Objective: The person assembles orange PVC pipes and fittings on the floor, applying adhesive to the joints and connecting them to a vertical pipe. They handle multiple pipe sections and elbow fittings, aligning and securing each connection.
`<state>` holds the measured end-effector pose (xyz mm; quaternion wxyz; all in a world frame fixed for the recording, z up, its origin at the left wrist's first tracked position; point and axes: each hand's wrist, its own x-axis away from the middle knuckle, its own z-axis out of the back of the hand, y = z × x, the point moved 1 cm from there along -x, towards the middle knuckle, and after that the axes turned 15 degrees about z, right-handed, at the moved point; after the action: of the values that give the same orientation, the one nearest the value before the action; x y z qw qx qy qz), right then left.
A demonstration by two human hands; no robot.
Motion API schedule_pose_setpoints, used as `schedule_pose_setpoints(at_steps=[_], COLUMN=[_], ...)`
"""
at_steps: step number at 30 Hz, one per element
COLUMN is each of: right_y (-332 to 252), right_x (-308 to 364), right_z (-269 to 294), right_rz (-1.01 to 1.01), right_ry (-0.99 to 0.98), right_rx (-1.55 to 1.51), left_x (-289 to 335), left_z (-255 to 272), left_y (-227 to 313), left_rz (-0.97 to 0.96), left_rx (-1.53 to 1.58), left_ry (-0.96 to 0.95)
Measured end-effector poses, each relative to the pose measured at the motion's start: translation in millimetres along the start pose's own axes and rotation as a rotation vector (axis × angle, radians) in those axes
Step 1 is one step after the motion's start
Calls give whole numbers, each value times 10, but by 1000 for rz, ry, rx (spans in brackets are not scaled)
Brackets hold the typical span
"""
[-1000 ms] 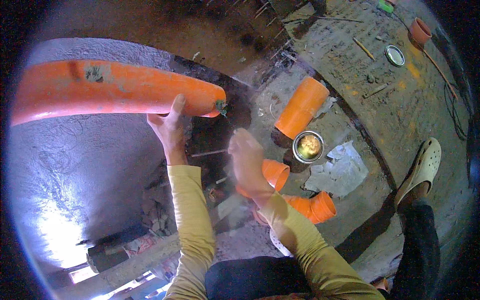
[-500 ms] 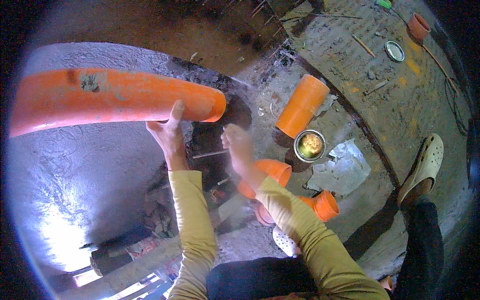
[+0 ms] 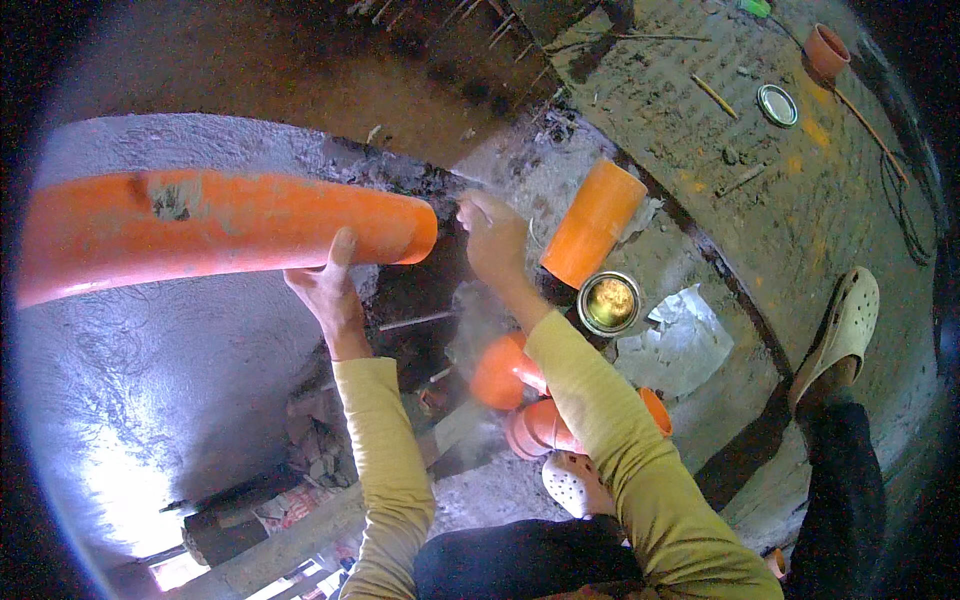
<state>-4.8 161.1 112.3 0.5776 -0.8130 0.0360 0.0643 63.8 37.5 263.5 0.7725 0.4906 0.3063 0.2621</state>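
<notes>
A long orange pipe [image 3: 290, 218] comes in from the left, its end facing right. My left hand [image 3: 330, 295] holds it from below near that end, with the thumb up along its side. Just beyond the pipe's end, apart from it, my right hand [image 3: 497, 243] is closed in a pinch. Whatever is between those fingers is too small or hidden to make out. Near my right forearm stands an opened round tin [image 3: 610, 303] with yellowish content. A short orange pipe piece [image 3: 593, 222] lies behind the tin.
Orange pipe fittings [image 3: 497, 375] lie under my right forearm. A crumpled pale sheet [image 3: 680, 335] is beside the tin. Farther right are a round metal lid [image 3: 777, 105], a reddish collar [image 3: 826, 50] and a stick [image 3: 715, 96]. My clog [image 3: 838, 330] is on the floor at right.
My right hand has moved up and slightly right, level with the pipe's end. The pipe and my left hand sit a little lower in the picture, the grip unchanged.
</notes>
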Motion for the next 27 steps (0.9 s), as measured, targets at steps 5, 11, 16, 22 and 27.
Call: schedule_pose_setpoints(at_steps=[5,11,16,22,27], right_y=[-374,-331,-374,-549,-378], right_x=[217,-28,-118,92,-262], right_z=[411,419,466,560,446], right_rz=[335,511,559,594,607], right_ry=[-115,-168,-252,-252,-278], right_rx=[414,448,398,392,427], left_x=[-38,-53,-48,-43,-67], left_z=[85,45,50,107,5], left_y=[-74,-94,-53,-93,-72], left_rz=[-1,21,10,11,22], left_rx=[6,19,-45,-7,-42], left_ry=[47,37,26,41,15])
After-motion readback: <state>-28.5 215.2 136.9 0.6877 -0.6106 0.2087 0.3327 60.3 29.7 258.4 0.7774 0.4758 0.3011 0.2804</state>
